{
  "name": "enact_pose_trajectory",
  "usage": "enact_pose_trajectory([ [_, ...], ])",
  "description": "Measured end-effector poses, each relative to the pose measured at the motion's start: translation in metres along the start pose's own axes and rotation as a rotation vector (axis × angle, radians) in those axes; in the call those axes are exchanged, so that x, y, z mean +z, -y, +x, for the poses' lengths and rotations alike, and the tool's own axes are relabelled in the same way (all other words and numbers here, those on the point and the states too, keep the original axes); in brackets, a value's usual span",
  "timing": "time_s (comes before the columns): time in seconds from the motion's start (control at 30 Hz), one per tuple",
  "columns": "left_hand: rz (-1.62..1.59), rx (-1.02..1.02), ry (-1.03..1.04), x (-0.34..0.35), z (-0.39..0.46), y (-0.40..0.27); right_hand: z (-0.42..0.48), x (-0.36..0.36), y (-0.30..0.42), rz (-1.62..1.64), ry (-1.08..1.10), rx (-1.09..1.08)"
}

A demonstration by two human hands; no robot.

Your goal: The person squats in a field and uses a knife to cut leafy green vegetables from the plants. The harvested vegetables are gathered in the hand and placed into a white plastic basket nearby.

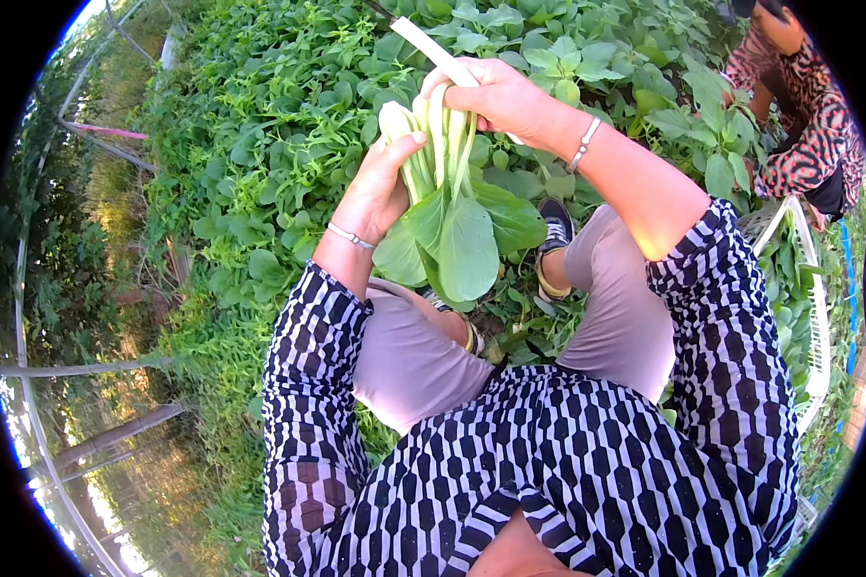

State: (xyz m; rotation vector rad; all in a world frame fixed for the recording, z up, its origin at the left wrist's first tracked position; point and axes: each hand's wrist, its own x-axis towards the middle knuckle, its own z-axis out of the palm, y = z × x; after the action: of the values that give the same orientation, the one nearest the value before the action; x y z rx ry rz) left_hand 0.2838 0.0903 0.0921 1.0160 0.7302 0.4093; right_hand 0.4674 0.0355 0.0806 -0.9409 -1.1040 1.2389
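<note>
My left hand [385, 186] grips a bunch of leafy greens with pale stalks [456, 216], its thumb across the stalks near their cut-looking white base. The broad leaves hang down towards my knees. My right hand [501, 101] is closed around the long white handle of a tool [433, 47], and its fingers also touch the tops of the stalks. The tool's dark end runs out at the top of the picture; its kind cannot be told. Both hands are close together above the leafy plants.
Dense green plants [260, 144] grow in front and to the left. Another person [808, 122] in a patterned top crouches at the upper right. A white plastic crate [819, 324] with greens stands at my right side. Metal poles [86, 369] and a frame lie at the left.
</note>
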Motion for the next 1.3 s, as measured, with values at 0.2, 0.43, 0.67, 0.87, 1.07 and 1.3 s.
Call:
enact_pose_trajectory([
  [0.2,0.122,0.004,0.076,0.005,0.001,-0.003,-0.002,0.015,0.001,0.043,-0.121,0.001],
  [0.43,0.100,0.079,0.061,0.013,0.002,0.002,0.004,0.012,-0.002,0.136,-0.241,0.053],
  [0.67,0.143,0.134,-0.028,0.004,0.005,-0.001,0.005,0.023,0.001,0.143,-0.427,-0.050],
  [0.87,0.234,0.249,-0.109,-0.003,0.010,-0.002,0.004,0.025,-0.003,0.172,-0.453,0.120],
  [1.07,0.510,0.328,-0.183,-0.004,0.014,0.002,0.004,0.014,-0.003,0.088,-0.382,0.167],
  [1.3,0.846,0.431,-0.233,-0.018,0.006,0.006,-0.001,-0.007,0.018,0.145,-0.194,0.426],
])
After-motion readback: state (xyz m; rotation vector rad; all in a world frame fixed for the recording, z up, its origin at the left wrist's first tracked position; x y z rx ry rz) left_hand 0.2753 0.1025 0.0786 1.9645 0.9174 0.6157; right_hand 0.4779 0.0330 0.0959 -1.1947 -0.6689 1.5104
